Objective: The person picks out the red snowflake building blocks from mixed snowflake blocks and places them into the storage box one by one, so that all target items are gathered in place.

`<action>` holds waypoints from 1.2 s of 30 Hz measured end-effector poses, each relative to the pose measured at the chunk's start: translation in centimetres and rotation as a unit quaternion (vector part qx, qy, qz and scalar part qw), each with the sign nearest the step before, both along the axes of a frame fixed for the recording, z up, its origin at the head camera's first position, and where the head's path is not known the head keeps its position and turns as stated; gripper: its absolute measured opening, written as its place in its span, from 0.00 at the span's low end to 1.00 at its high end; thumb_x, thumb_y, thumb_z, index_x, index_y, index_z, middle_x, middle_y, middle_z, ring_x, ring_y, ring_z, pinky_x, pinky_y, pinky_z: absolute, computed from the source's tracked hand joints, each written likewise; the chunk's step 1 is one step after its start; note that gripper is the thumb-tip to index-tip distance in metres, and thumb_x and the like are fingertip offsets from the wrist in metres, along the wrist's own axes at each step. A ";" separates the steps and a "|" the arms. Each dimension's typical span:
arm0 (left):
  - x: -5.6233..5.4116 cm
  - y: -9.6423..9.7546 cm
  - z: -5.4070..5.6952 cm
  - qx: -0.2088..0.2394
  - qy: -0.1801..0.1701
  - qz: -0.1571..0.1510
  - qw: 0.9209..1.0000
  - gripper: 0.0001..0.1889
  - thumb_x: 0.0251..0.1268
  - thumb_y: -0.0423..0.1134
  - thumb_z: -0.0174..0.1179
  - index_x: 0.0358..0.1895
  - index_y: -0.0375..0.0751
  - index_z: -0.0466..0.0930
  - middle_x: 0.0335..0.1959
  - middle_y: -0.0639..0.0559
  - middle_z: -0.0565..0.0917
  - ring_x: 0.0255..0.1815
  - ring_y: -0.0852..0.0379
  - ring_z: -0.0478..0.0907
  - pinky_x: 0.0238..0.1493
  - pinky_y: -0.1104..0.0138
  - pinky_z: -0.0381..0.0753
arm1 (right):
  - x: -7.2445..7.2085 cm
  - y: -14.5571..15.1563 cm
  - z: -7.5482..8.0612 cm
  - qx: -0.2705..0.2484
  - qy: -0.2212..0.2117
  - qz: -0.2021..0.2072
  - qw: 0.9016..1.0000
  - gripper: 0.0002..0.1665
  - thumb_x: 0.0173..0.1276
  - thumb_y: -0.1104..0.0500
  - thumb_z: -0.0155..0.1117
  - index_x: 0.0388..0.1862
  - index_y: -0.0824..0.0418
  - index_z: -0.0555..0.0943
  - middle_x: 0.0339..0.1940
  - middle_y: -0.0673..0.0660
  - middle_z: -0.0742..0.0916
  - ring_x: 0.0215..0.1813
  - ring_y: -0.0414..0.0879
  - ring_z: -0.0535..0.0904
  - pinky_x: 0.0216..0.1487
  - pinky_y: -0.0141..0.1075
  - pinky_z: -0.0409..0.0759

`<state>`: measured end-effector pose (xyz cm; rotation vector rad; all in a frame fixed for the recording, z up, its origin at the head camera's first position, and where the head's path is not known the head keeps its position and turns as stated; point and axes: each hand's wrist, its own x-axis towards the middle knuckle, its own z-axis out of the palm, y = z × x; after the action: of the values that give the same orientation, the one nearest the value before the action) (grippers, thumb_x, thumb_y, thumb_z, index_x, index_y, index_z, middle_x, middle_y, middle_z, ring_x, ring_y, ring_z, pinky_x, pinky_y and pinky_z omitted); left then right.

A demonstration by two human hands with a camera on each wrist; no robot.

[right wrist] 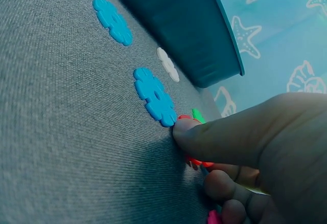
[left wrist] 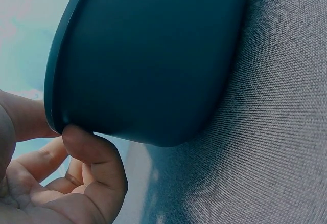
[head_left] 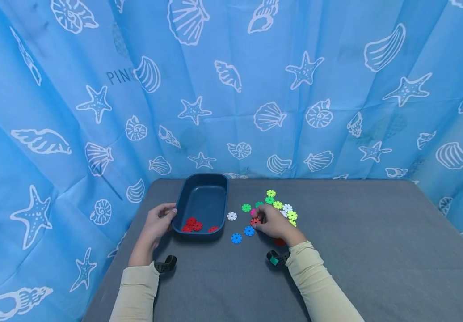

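A dark blue tray point(head_left: 204, 201) stands on the grey cloth, with several red snowflake discs point(head_left: 197, 226) lying at its near end. My left hand point(head_left: 159, 223) pinches the tray's left rim between thumb and fingers, as the left wrist view shows close up. To the right of the tray my right hand point(head_left: 272, 221) pinches a red snowflake disc point(head_left: 255, 221) low over the cloth. Its thumb covers part of that disc in the right wrist view. Close by lie two blue discs point(right wrist: 156, 97) and a pink disc point(right wrist: 214, 217), the latter partly behind the fingers.
Green discs point(head_left: 246, 208), yellow-green discs point(head_left: 277, 205) and white discs point(head_left: 287, 208) lie scattered around the right hand. One white disc point(head_left: 232, 216) is beside the tray. Another red disc point(head_left: 279, 242) shows under the right wrist. A blue shell-print curtain point(head_left: 255, 89) hangs behind the table.
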<state>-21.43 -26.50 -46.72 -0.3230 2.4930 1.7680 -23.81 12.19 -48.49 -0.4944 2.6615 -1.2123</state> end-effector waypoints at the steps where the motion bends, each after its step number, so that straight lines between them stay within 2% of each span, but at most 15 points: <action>1: 0.0 0.0 0.0 -0.001 0.000 -0.001 1.000 0.22 0.85 0.45 0.54 0.74 0.43 0.75 0.62 0.39 0.78 0.54 0.49 0.78 0.54 0.59 0.84 | 0.0 0.0 0.0 -0.001 -0.001 0.000 1.000 0.10 0.70 0.65 0.75 0.46 0.63 0.82 0.40 0.58 0.84 0.40 0.46 0.77 0.44 0.42 0.78; 15: 0.0 0.0 -0.1 0.000 0.005 0.001 1.000 0.22 0.85 0.43 0.54 0.74 0.42 0.75 0.59 0.40 0.79 0.51 0.51 0.79 0.50 0.62 0.83 | 0.0 0.0 0.0 -0.005 -0.007 0.002 1.000 0.10 0.70 0.64 0.75 0.45 0.63 0.82 0.36 0.55 0.83 0.38 0.46 0.77 0.42 0.41 0.77; 36: -0.1 -0.1 -0.1 -0.003 -0.002 0.001 1.000 0.22 0.85 0.45 0.55 0.74 0.43 0.75 0.62 0.38 0.79 0.55 0.48 0.79 0.53 0.60 0.85 | -0.1 -0.1 0.1 -0.004 0.000 0.000 1.000 0.08 0.70 0.65 0.75 0.44 0.61 0.83 0.35 0.53 0.84 0.37 0.45 0.78 0.42 0.40 0.78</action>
<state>-21.51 -26.57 -46.81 -0.3302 2.4965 1.7604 -23.89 12.05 -48.34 -0.4950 2.6583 -1.2250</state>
